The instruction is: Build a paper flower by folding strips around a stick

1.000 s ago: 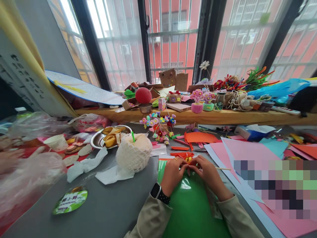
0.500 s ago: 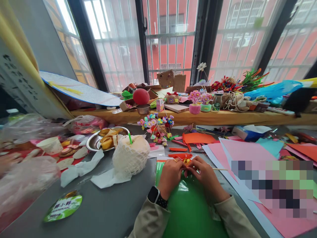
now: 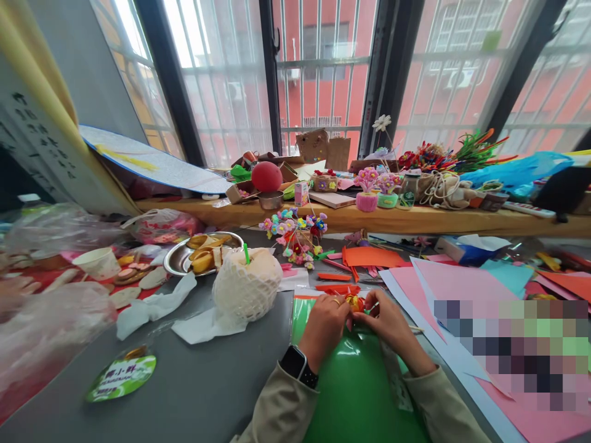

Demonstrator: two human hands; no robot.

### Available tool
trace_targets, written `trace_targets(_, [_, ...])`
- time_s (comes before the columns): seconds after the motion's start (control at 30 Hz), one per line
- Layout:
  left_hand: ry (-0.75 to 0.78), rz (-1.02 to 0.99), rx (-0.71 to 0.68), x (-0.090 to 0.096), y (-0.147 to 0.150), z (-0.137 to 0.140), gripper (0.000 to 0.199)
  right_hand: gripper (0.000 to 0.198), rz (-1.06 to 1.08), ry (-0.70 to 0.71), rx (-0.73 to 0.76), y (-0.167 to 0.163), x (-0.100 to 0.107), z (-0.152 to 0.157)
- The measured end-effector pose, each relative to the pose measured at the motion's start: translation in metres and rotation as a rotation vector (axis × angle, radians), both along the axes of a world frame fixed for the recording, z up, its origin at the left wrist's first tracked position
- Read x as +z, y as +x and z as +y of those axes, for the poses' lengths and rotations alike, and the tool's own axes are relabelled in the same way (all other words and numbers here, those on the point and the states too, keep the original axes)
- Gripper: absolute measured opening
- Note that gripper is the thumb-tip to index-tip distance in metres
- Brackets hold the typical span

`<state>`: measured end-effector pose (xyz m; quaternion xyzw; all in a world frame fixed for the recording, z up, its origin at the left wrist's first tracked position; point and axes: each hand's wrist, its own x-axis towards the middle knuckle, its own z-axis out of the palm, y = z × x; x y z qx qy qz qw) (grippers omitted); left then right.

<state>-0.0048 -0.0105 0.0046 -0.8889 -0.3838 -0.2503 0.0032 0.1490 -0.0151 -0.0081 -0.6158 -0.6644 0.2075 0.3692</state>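
Over a glossy green sheet (image 3: 355,381), my left hand (image 3: 324,326) and my right hand (image 3: 386,326) meet at a small orange-and-yellow paper flower (image 3: 354,302). The fingers of both hands pinch it from either side, and part of it is hidden behind them. A thin pale stick (image 3: 415,330) shows past the right hand; whether it joins the flower I cannot tell. Just beyond the hands lie orange paper strips (image 3: 333,277) and a larger orange paper piece (image 3: 373,257).
Pink paper sheets (image 3: 462,280) spread to the right. A coconut in white netting (image 3: 247,286) stands left, near a metal bowl (image 3: 172,261) of fruit peels. Behind are fuzzy craft flowers (image 3: 293,231) and a crowded wooden sill (image 3: 212,215). Another person's blurred hand (image 3: 21,286) is far left.
The view has shifted slightly. My right hand's fingers have lifted and spread a little, showing more of the flower. The stick now points more downward and shows less.
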Motion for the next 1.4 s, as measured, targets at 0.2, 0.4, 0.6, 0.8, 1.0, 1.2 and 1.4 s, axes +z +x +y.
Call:
trace_targets(0.2, [-0.007, -0.005, 0.003, 0.002, -0.001, -0.001, 0.008, 0.031, -0.204, 0.003, -0.044, 0.006, -0.006, 0.002])
trace_targets(0.4, [-0.035, -0.024, -0.005, -0.002, -0.001, 0.001, 0.007, 0.033, -0.217, -0.063, 0.001, 0.005, -0.004, 0.000])
trace_targets(0.6, [-0.007, -0.047, -0.022, -0.002, 0.000, 0.002, 0.010, 0.028, -0.176, 0.005, -0.002, 0.003, 0.000, 0.000])
trace_targets(0.8, [-0.147, -0.604, 0.002, 0.007, -0.007, 0.005, 0.019, 0.034, -0.142, 0.196, -0.067, 0.008, 0.005, 0.000])
trace_targets(1.0, [-0.763, -1.586, 0.098, 0.008, -0.017, 0.018, 0.030, 0.032, -0.047, 0.270, 0.018, 0.009, 0.019, -0.007])
trace_targets(1.2, [-1.410, -1.472, -0.328, 0.016, -0.013, 0.012, 0.033, 0.027, 0.002, 0.240, 0.216, -0.001, 0.032, -0.017])
trace_targets(1.4, [-1.547, -1.302, -0.400, 0.015, -0.021, 0.010, 0.044, 0.023, 0.022, 0.272, 0.263, -0.004, 0.031, -0.017])
